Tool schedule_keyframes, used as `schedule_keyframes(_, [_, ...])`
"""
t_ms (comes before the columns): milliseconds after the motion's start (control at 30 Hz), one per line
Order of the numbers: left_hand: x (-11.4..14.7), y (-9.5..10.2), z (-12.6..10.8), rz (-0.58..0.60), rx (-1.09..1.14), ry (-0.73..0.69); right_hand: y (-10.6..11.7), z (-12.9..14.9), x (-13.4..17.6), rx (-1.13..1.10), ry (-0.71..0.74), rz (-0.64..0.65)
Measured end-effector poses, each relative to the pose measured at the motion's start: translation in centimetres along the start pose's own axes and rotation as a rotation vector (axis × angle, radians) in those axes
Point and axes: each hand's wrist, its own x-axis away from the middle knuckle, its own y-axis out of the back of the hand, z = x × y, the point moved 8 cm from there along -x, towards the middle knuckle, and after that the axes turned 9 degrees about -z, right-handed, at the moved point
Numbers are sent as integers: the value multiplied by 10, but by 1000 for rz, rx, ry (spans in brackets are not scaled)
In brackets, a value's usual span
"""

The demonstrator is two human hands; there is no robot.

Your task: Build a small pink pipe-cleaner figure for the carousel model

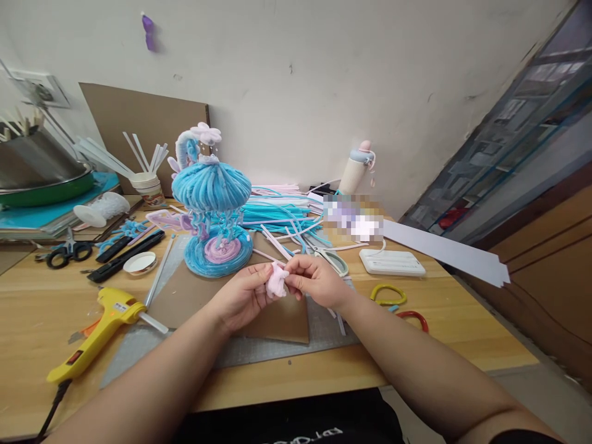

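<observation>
In the middle of the head view my left hand (241, 297) holds a small pale pink fuzzy pipe-cleaner piece (276, 280) between thumb and fingers. From the other side, my right hand (320, 282) pinches its edge with bent fingers. Both hands hover over a brown cardboard sheet (282, 324) on a grey cutting mat (185, 351). Just behind them stands a blue jellyfish-shaped pipe-cleaner lamp (211, 188) with a round blue and pink base (194, 259) and a pale flower on top. Fingers partly hide the pink piece.
A yellow glue gun (104, 327) lies at left, near black scissors (69, 251) and a tape roll (140, 263). Blue pipe cleaners (277, 216) spread behind the lamp. At right are a white power bank (392, 263), yellow-and-red-handled pliers (388, 295) and a bottle (354, 172).
</observation>
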Motion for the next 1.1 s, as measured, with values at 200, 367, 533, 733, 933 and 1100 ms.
schedule_keyframes(200, [1,-1,3,43,20,44,-6,-11,5,-9,-165,145])
schedule_keyframes(367, [4,-2,4,36,-99,63,-21,-17,17,-290,-448,304])
schedule_keyframes(533, [5,-1,-6,35,-427,-47,-28,-33,27,-407,-696,365])
schedule_keyframes(733, [5,-3,-25,25,-889,-302,-15,-40,15,-301,-621,180])
schedule_keyframes(933, [7,-7,-25,48,-837,-292,-18,-33,14,-295,-575,221])
schedule_keyframes(1100, [5,0,-19,-2,-793,-226,-12,-23,6,-228,-394,98])
